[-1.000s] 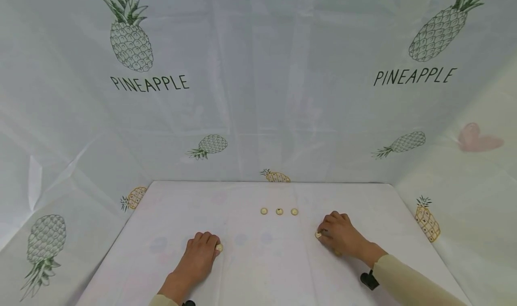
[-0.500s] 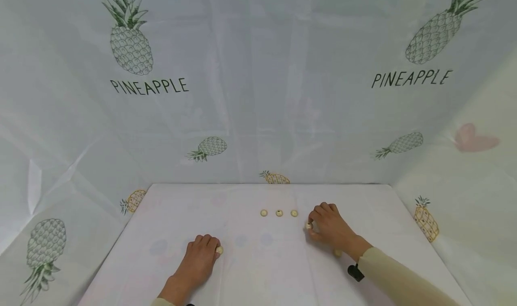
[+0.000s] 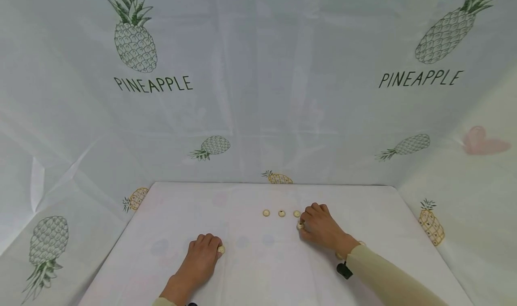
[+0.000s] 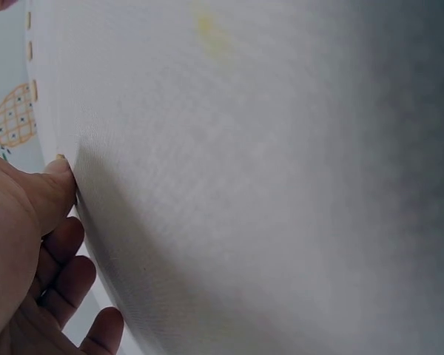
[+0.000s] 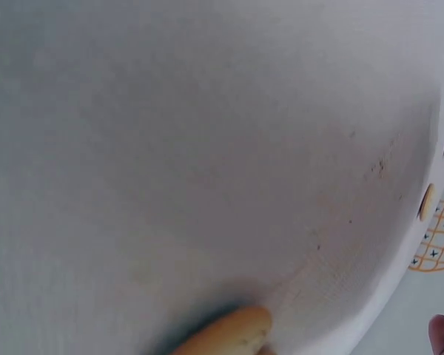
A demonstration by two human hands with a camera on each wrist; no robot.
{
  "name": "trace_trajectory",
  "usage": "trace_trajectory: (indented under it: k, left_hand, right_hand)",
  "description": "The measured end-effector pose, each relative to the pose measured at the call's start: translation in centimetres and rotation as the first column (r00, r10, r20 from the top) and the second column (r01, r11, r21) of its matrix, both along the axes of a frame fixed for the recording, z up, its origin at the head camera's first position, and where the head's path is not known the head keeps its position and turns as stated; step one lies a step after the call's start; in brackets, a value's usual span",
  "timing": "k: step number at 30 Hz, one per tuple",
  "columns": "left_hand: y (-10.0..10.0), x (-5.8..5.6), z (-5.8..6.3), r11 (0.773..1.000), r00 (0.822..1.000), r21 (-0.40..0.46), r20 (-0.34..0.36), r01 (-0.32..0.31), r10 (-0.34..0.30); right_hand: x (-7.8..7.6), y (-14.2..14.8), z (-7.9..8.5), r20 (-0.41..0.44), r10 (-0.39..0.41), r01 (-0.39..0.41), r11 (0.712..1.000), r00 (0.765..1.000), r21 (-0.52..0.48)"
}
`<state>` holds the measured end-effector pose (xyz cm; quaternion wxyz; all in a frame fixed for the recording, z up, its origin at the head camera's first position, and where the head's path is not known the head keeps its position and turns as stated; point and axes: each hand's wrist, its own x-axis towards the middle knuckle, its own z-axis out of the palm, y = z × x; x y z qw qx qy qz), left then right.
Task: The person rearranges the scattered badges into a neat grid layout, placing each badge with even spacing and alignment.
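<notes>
Three small round wooden discs lie in a row at the back of the table: a left disc (image 3: 266,213), a middle disc (image 3: 281,213) with a dark mark, and a right disc (image 3: 296,213). Just in front of the right one, my right hand (image 3: 321,227) pinches another wooden disc (image 3: 300,225) between thumb and fingers. Further left, my left hand (image 3: 202,259) has thumb and finger on a pale disc (image 3: 221,249) at the table surface. In the left wrist view the thumb (image 4: 55,185) presses beside that disc's edge, and the other fingers are curled.
Near the right wrist lie two more discs, one disc (image 3: 339,255) partly hidden by the arm and one disc (image 3: 362,243) behind the sleeve. A white cloth covers the table (image 3: 262,274). Behind it hangs a pineapple-print curtain (image 3: 278,95).
My right hand has moved left and slightly back with its disc, up to the right end of the row. A disc behind the sleeve has come into sight. The left hand stays put.
</notes>
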<state>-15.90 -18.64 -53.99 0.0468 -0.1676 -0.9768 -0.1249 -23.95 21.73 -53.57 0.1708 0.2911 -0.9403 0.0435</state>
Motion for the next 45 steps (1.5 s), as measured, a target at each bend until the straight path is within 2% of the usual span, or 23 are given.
trace_trajectory:
  k: [14, 25, 35, 45]
  left_hand:
    - [-0.07, -0.07, 0.21, 1.000, 1.000, 0.002, 0.009, 0.001, -0.001]
    - [-0.09, -0.20, 0.20, 1.000, 1.000, -0.007, 0.010, -0.001, 0.002]
    - [-0.08, -0.17, 0.30, 1.000, 1.000, 0.008, 0.012, 0.000, 0.000]
    - [-0.10, -0.14, 0.15, 1.000, 1.000, 0.016, 0.029, 0.001, -0.001]
  right_hand:
    - [-0.32, -0.10, -0.27, 0.013, 0.026, -0.026, 1.000, 1.000, -0.003]
    - [-0.62, -0.27, -0.27, 0.035, 0.013, -0.013, 1.000, 0.999, -0.002]
    - [-0.53, -0.35, -0.22, 0.047, 0.031, -0.029, 0.999, 0.998, -0.032]
    - [-0.35, -0.44, 0.00, 0.130, -0.010, 0.012, 1.000, 0.992, -0.019]
